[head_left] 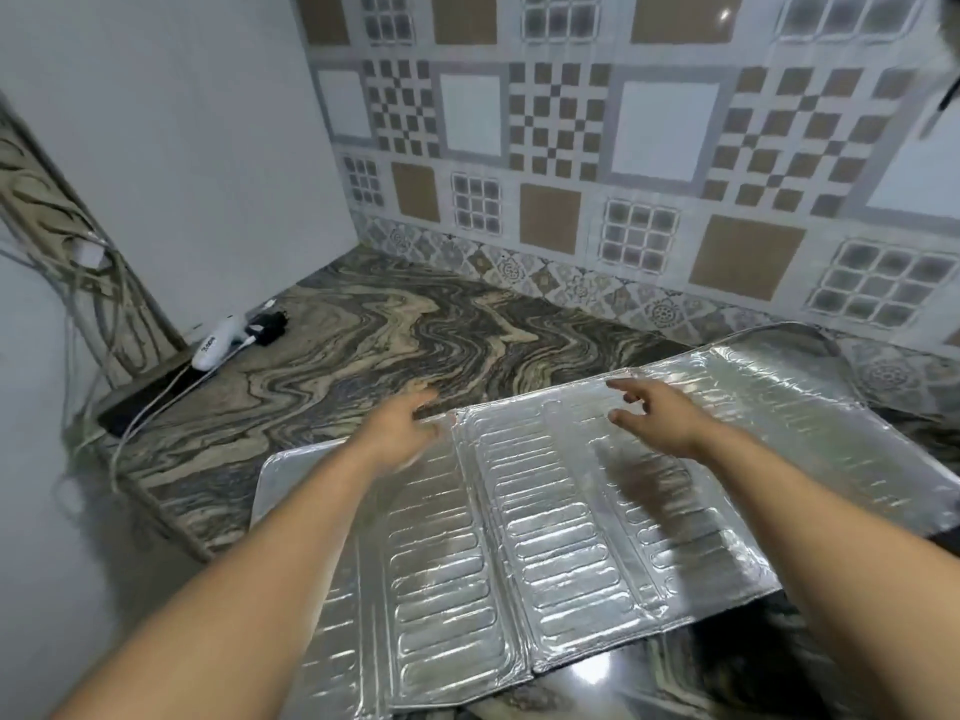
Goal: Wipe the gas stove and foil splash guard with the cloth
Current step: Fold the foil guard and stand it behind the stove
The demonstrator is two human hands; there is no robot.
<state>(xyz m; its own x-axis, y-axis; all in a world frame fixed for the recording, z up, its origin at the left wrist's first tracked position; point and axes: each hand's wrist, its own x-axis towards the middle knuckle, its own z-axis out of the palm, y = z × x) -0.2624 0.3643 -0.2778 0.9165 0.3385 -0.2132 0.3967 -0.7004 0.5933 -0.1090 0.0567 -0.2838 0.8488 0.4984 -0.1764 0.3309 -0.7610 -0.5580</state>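
Foil splash guard (545, 511) lies flat on counter (363, 330) w/ both our hands over its far edge: left hand (400, 433) blurred, grip unclear; right hand (654, 413) fingers spread, empty. No cloth or stove visible, so wiping prob. not underway.

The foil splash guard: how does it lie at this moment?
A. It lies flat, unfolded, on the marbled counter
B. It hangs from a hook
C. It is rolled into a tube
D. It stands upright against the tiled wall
A: the foil splash guard lies spread out flat in panels on the marbled counter, with the left hand and the right hand open over its far edge.
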